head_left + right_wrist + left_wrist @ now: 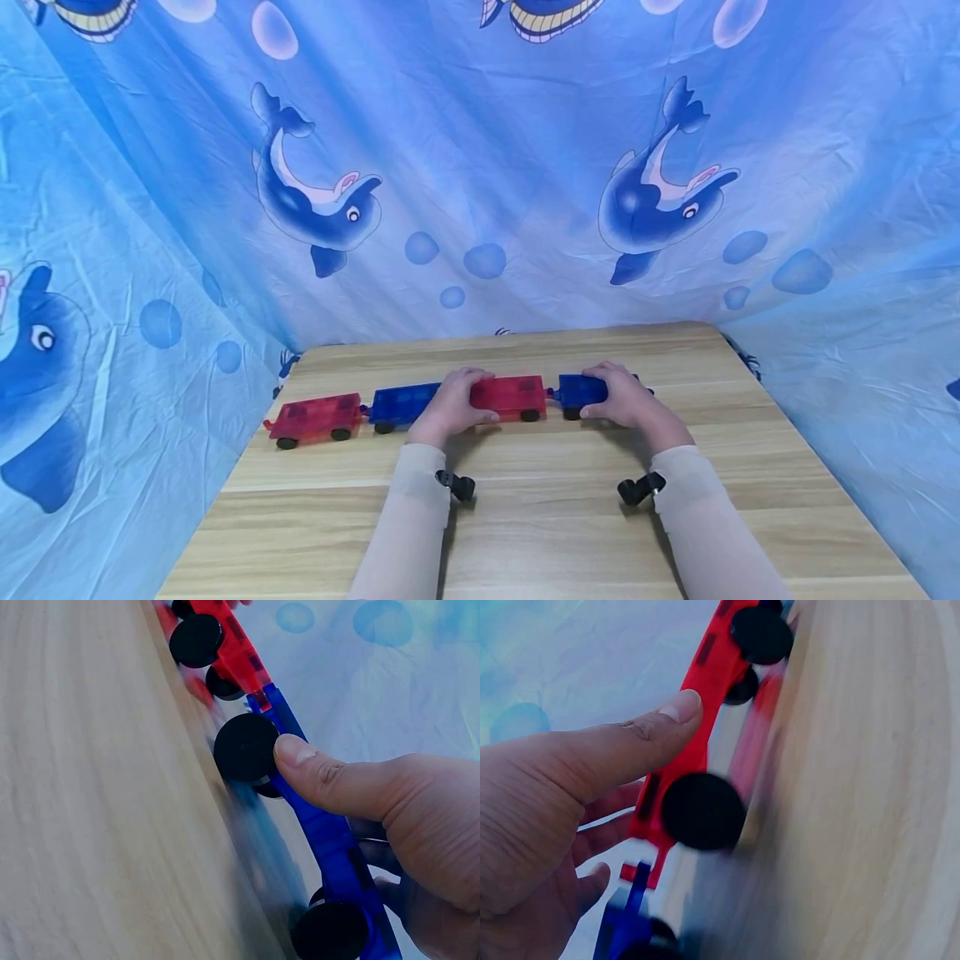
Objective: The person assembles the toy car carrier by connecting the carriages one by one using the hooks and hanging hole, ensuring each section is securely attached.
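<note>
Two red and two blue toy wagons with black wheels stand in a row, colours alternating. My left hand (448, 407) grips the inner red wagon (517, 395); in the left wrist view its thumb (667, 720) presses the near side and its fingers reach behind. With my right hand (624, 403) I hold the right-end blue wagon (573, 393), thumb (307, 761) beside a front wheel in the right wrist view. A coupling (261, 697) joins these two wagons. Left of my left hand are a blue wagon (397, 405) and a red wagon (317, 418), their ends meeting.
The wagons stand across the far part of a wood-grain table (547, 517). A blue curtain (480, 167) printed with dolphins hangs behind the table and along both sides. On each sleeved wrist sits a small black camera mount (457, 485).
</note>
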A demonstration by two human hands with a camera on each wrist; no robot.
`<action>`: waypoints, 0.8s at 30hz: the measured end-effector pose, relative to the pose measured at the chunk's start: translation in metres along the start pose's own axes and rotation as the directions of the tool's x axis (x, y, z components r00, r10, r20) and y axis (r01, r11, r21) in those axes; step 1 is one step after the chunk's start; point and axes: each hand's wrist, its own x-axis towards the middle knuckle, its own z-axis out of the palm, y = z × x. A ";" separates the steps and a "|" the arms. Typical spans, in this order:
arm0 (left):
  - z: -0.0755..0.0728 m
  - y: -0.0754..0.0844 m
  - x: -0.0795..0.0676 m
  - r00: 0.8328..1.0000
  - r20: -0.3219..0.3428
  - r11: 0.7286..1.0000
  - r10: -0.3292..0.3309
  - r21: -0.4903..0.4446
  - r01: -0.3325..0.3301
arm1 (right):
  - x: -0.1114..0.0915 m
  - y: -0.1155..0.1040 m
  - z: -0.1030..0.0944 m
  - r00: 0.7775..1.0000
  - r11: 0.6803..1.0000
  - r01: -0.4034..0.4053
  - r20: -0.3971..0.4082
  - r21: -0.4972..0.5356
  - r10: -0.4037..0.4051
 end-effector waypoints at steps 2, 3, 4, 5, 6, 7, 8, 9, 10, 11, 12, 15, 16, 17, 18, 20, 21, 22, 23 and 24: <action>-0.004 -0.003 -0.003 1.000 -0.001 1.000 -0.010 -0.005 0.010 | 0.000 0.002 -0.002 1.000 1.000 -0.007 0.006 -0.004 0.007; -0.006 -0.005 -0.004 1.000 -0.002 1.000 -0.013 -0.005 0.013 | 0.000 0.003 -0.003 1.000 1.000 -0.009 0.008 -0.006 0.009; -0.008 -0.006 -0.005 1.000 0.000 1.000 -0.020 -0.004 0.020 | 0.000 0.005 -0.004 1.000 1.000 -0.010 0.009 -0.009 0.010; -0.009 -0.008 -0.006 1.000 0.002 1.000 -0.025 -0.003 0.025 | -0.001 0.006 -0.005 1.000 1.000 -0.011 0.010 -0.012 0.011; -0.011 -0.010 -0.008 1.000 0.007 1.000 -0.030 -0.001 0.030 | -0.001 0.007 -0.006 1.000 1.000 -0.012 0.009 -0.014 0.012; -0.013 -0.013 -0.009 0.999 0.010 1.000 -0.030 -0.002 0.031 | -0.001 0.008 -0.006 1.000 1.000 -0.014 0.007 -0.015 0.014; -0.014 -0.015 -0.010 1.000 0.013 1.000 -0.028 0.001 0.028 | -0.002 0.009 -0.007 1.000 1.000 -0.013 0.007 -0.017 0.013; -0.016 -0.018 -0.012 1.000 0.016 1.000 -0.025 0.007 0.025 | -0.002 0.010 -0.008 1.000 1.000 -0.011 0.007 -0.017 0.011; -0.017 -0.020 -0.013 1.000 0.020 1.000 -0.023 0.011 0.023 | -0.003 0.011 -0.009 1.000 1.000 -0.010 0.007 -0.015 0.010; -0.018 -0.023 -0.014 1.000 0.024 1.000 -0.021 0.018 0.020 | -0.004 0.013 -0.010 1.000 1.000 -0.009 0.008 -0.014 0.009; -0.019 -0.025 -0.015 1.000 0.024 1.000 -0.017 0.025 0.016 | -0.004 0.014 -0.010 1.000 1.000 -0.003 0.008 -0.014 0.004; -0.023 -0.033 -0.017 1.000 0.019 0.998 -0.018 0.056 0.016 | -0.007 0.017 -0.014 1.000 1.000 -0.003 0.010 -0.018 0.003; -0.024 -0.035 -0.018 1.000 0.016 0.998 -0.022 0.066 0.021 | -0.007 0.018 -0.015 1.000 1.000 -0.003 0.011 -0.021 0.003; -0.025 -0.037 -0.019 0.999 0.015 0.997 -0.030 0.074 0.029 | -0.008 0.019 -0.016 1.000 1.000 -0.002 0.012 -0.024 0.003; -0.027 -0.039 -0.019 0.999 0.014 0.996 -0.040 0.080 0.039 | -0.009 0.020 -0.018 1.000 1.000 -0.002 0.012 -0.028 0.002; -0.029 -0.041 -0.020 0.998 0.013 0.995 -0.059 0.086 0.058 | -0.010 0.022 -0.020 1.000 1.000 -0.008 0.013 -0.030 0.009; -0.030 -0.042 -0.021 0.998 0.014 0.994 -0.067 0.089 0.066 | -0.010 0.024 -0.021 1.000 1.000 -0.007 0.014 -0.029 0.008; -0.030 -0.042 -0.021 0.997 0.016 0.993 -0.073 0.093 0.071 | -0.010 0.025 -0.022 1.000 1.000 -0.006 0.016 -0.030 0.006; -0.031 -0.042 -0.021 0.997 0.018 0.993 -0.078 0.093 0.076 | -0.010 0.026 -0.023 1.000 1.000 -0.005 0.018 -0.028 0.006; -0.031 -0.042 -0.022 0.997 0.019 0.993 -0.078 0.093 0.076 | -0.010 0.028 -0.024 1.000 1.000 -0.004 0.021 -0.027 0.004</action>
